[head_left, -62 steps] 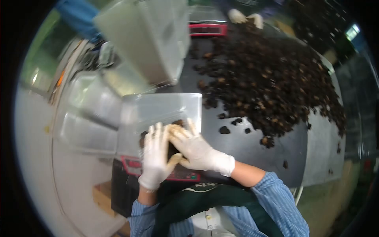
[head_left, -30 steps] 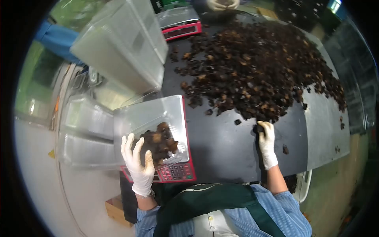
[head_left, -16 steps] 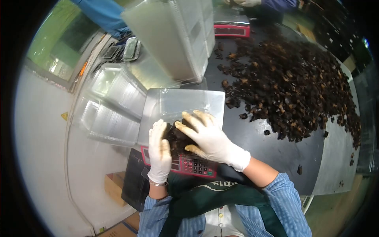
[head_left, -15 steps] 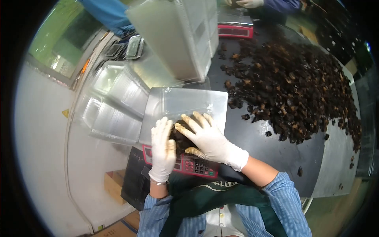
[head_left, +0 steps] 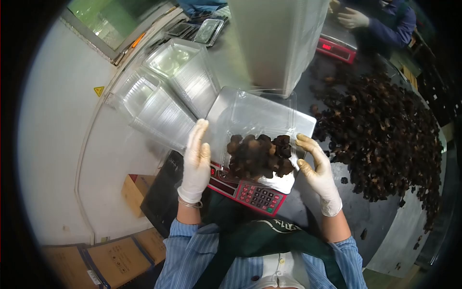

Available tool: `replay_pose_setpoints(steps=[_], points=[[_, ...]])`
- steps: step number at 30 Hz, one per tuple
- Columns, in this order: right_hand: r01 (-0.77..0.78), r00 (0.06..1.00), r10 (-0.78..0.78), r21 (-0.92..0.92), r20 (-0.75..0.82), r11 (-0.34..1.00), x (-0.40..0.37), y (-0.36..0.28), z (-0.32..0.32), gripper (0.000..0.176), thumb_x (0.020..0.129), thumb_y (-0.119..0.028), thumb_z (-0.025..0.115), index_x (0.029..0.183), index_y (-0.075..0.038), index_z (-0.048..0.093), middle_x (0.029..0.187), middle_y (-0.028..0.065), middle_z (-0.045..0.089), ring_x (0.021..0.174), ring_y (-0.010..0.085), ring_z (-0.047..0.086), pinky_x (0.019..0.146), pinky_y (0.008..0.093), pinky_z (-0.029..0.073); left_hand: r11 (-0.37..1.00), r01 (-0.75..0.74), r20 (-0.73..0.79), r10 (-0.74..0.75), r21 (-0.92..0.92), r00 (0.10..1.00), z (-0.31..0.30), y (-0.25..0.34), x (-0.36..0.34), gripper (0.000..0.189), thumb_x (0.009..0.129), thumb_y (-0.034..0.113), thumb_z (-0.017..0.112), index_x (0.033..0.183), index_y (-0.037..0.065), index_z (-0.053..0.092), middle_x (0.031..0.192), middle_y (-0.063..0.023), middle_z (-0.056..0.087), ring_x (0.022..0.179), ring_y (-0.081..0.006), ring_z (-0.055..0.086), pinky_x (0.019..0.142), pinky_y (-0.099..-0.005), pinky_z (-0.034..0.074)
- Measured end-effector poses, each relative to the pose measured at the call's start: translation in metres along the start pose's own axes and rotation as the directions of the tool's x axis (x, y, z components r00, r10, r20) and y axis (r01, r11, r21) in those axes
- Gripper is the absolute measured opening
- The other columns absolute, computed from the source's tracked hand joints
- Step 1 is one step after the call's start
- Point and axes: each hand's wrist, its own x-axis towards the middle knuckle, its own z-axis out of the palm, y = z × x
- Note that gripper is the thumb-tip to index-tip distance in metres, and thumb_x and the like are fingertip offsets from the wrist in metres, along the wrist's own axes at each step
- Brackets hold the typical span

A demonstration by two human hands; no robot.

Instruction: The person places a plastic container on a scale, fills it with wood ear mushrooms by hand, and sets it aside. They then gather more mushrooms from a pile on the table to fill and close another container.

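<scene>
Closest to me is the scale (head_left: 251, 192), its red keypad facing my apron so I can read it. On its pan sits the clear tray (head_left: 284, 180), heaped with dark wrinkled pieces (head_left: 259, 155). That is where the load has to rest to be weighed.

My left hand (head_left: 196, 161) lies flat against the tray's left side, fingers straight and released. My right hand (head_left: 317, 172) curves loosely against its right side, touching the rim but not closed round it. Flanking it like this seems to steady the tray without pressing down on the scale.

The tray's hinged lid (head_left: 255, 111) lies open on the far side of the scale, out of the way of the heap. Left of the scale and beyond, stacks of empty trays (head_left: 163, 98) lean within reach. A tall stack (head_left: 274, 38) stands just behind the scale. To the scale's right, the loose pile (head_left: 385, 139) spreads over the dark surface (head_left: 356, 212). Farthest back, a co-worker's gloved hand (head_left: 352, 19) works by a second scale (head_left: 337, 47).

Half a second ago both my hands lay on top of the heap and covered it. Now they have parted to the sides and the pieces show.
</scene>
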Motion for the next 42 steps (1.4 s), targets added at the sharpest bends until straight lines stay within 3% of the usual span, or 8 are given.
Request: replay_pose_setpoints(steps=[5,9,13,17,23,32,37,42], points=[[0.049,0.993,-0.069,-0.201,-0.097,0.978,-0.009,0.001,0.008,0.034,0.075,-0.001,0.066,0.109,-0.003,0.061,0.114,0.0152,0.059,0.108,0.03,0.056,0.094,0.0363,0.044,0.997,-0.077,-0.127,0.077,0.005,0.989,-0.017,0.01,0.008,0.041,0.087,-0.006,0.046,0.127,0.001,0.052,0.131,-0.0167,0.05,0.125,-0.0284,0.045,0.107,-0.0371,0.032],[0.157,0.97,-0.227,-0.484,-0.088,0.861,0.013,-0.018,0.023,0.034,0.074,-0.013,0.07,0.106,-0.006,0.062,0.099,0.0113,0.061,0.09,0.0292,0.059,0.08,0.0368,0.046,0.905,-0.408,0.261,0.367,0.121,0.893,0.012,0.025,0.009,0.039,0.089,0.01,0.054,0.127,0.003,0.052,0.131,-0.0197,0.049,0.123,-0.038,0.044,0.106,-0.0466,0.031],[0.19,0.963,-0.269,-0.681,-0.012,0.707,0.026,-0.013,0.041,0.03,0.071,-0.018,0.072,0.099,-0.009,0.063,0.087,0.0051,0.062,0.081,0.0246,0.058,0.074,0.0346,0.043,0.87,-0.408,0.518,0.222,0.277,0.826,0.052,0.032,-0.001,0.054,0.085,0.023,0.059,0.133,0.004,0.045,0.138,-0.02,0.042,0.128,-0.0399,0.037,0.108,-0.0516,0.025],[0.184,0.958,-0.253,-0.388,-0.134,0.903,0.024,0.009,0.037,0.017,0.073,-0.008,0.068,0.089,-0.009,0.067,0.079,0.0056,0.063,0.077,0.0263,0.059,0.073,0.0367,0.045,0.871,-0.387,0.512,0.193,0.304,0.837,0.055,0.031,-0.005,0.057,0.083,0.026,0.063,0.133,0.004,0.045,0.138,-0.0179,0.042,0.127,-0.0374,0.038,0.107,-0.0501,0.027],[-0.041,0.879,0.104,0.145,-0.465,0.989,0.015,0.016,0.012,0.008,0.081,0.002,0.065,0.087,-0.001,0.068,0.079,0.0049,0.066,0.071,0.0105,0.056,0.069,0.0233,0.046,0.868,-0.38,0.506,0.182,0.321,0.843,0.057,0.03,-0.007,0.059,0.082,0.026,0.064,0.133,0.006,0.045,0.138,-0.0174,0.042,0.126,-0.0374,0.038,0.107,-0.0497,0.026],[0.166,0.978,-0.21,-0.592,-0.004,0.789,0.033,-0.006,0.032,0.027,0.072,-0.011,0.072,0.096,-0.004,0.064,0.091,0.0083,0.064,0.091,0.0257,0.059,0.083,0.0357,0.046,0.869,-0.376,0.514,0.173,0.323,0.84,0.057,0.031,-0.007,0.057,0.082,0.025,0.064,0.133,0.01,0.047,0.138,-0.0152,0.042,0.127,-0.0376,0.037,0.107,-0.0506,0.025],[-0.034,0.93,0.045,0.037,-0.365,0.999,0.023,0.011,0.012,0.01,0.078,0.003,0.063,0.087,-0.001,0.065,0.086,0.007,0.066,0.078,0.0132,0.062,0.073,0.0254,0.049,0.885,-0.36,0.499,0.177,0.297,0.849,0.056,0.03,-0.007,0.057,0.082,0.027,0.064,0.133,0.009,0.047,0.138,-0.0159,0.042,0.127,-0.0393,0.037,0.106,-0.0511,0.026],[-0.036,0.865,0.429,0.82,-0.261,0.571,-0.028,0.044,-0.054,0.011,0.078,0.0,0.06,0.087,-0.007,0.059,0.092,0.005,0.061,0.083,0.0157,0.06,0.08,0.0303,0.049,0.905,-0.341,0.449,0.202,0.253,0.871,0.051,0.035,-0.004,0.052,0.085,0.023,0.061,0.133,0.008,0.047,0.14,-0.019,0.04,0.128,-0.0413,0.036,0.108,-0.0506,0.025]])
